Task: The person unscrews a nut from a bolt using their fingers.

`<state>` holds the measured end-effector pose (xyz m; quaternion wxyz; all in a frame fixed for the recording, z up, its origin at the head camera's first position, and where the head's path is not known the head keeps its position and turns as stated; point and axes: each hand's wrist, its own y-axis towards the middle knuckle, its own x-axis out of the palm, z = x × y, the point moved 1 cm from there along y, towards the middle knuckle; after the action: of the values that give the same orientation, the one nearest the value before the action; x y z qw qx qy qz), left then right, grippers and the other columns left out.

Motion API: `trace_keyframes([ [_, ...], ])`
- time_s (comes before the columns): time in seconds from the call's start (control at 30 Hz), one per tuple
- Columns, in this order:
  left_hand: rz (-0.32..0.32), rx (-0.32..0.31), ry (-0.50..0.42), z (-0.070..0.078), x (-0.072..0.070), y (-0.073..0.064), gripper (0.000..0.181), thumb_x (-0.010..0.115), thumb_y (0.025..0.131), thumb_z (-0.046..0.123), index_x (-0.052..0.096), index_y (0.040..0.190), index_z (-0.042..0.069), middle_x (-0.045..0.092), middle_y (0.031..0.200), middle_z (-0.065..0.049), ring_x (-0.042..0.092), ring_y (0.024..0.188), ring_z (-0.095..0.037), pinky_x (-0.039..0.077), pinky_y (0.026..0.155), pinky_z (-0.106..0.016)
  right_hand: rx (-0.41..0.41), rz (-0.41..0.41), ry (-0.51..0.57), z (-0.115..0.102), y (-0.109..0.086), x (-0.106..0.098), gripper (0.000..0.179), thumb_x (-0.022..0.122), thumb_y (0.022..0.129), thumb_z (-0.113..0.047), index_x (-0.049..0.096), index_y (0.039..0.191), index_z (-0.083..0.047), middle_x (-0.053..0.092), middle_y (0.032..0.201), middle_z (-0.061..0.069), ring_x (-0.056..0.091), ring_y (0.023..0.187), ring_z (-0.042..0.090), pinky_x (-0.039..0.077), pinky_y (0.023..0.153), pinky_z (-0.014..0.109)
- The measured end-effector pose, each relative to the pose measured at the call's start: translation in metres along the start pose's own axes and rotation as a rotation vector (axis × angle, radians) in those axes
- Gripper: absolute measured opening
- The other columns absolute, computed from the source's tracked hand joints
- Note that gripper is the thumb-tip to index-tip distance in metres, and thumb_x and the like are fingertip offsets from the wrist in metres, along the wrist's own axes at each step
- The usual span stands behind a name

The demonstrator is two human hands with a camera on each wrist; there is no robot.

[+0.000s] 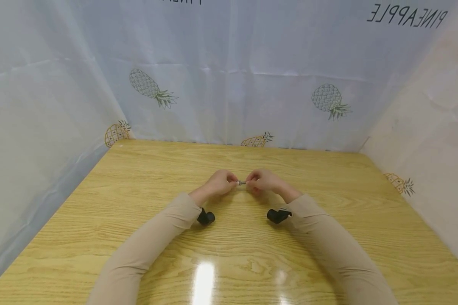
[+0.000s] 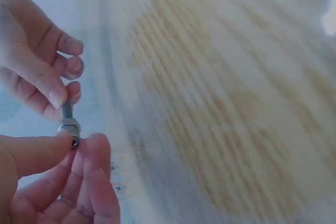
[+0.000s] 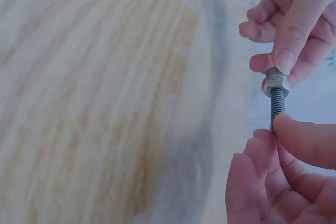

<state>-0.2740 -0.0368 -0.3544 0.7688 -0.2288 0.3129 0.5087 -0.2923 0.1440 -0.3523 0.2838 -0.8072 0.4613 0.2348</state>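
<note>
A metal bolt (image 3: 277, 103) spans the gap between the two hands above the table. My left hand (image 1: 220, 182) pinches its head end between thumb and fingertip. A hex nut (image 3: 278, 83) sits on the bolt close to the head, with a wider ring beside it that may be a flange or washer. With thumb and fingers my right hand (image 1: 266, 181) pinches the threaded end; the tip of the thread is hidden there. In the left wrist view a dark recess (image 2: 75, 143) shows in the bolt's head, right at the left thumb.
A wood-grain table (image 1: 229, 254) lies beneath the hands. White curtains (image 1: 229, 97) printed with pineapples hang behind it and along both sides. A black wrist device (image 1: 206, 217) is on the left wrist, another black device (image 1: 277, 216) on the right.
</note>
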Motion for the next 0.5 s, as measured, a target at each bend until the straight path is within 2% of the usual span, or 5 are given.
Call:
trace_keyframes([
  [0.2, -0.016, -0.03, -0.156, 0.0, -0.002, -0.002, 0.025, 0.055, 0.094, 0.016, 0.065, 0.111, 0.002, 0.067, 0.103, -0.013, 0.067, 0.083, -0.022, 0.049, 0.064, -0.022, 0.004, 0.014, 0.069, -0.001, -0.002, -0.004, 0.023, 0.053, 0.095, -0.013, 0.057, 0.11, 0.005, 0.061, 0.089, 0.013, 0.057, 0.07, 0.013, 0.051, 0.066, 0.029],
  [0.37, 0.012, -0.034, -0.227, -0.002, -0.004, -0.001, 0.027, 0.056, 0.094, 0.017, 0.063, 0.115, 0.003, 0.068, 0.105, -0.013, 0.069, 0.087, -0.023, 0.053, 0.068, -0.024, -0.006, 0.054, 0.121, -0.004, -0.007, -0.006, 0.023, 0.055, 0.094, -0.014, 0.057, 0.108, 0.004, 0.059, 0.091, 0.013, 0.059, 0.071, 0.014, 0.054, 0.073, 0.033],
  [0.5, 0.039, -0.015, -0.278, -0.002, -0.005, -0.002, 0.027, 0.058, 0.093, 0.016, 0.064, 0.114, 0.002, 0.068, 0.106, -0.016, 0.068, 0.09, -0.028, 0.055, 0.075, -0.032, -0.013, 0.086, 0.144, -0.008, -0.011, -0.007, 0.025, 0.056, 0.093, -0.016, 0.057, 0.11, 0.003, 0.06, 0.097, 0.018, 0.063, 0.083, 0.027, 0.055, 0.079, 0.038],
])
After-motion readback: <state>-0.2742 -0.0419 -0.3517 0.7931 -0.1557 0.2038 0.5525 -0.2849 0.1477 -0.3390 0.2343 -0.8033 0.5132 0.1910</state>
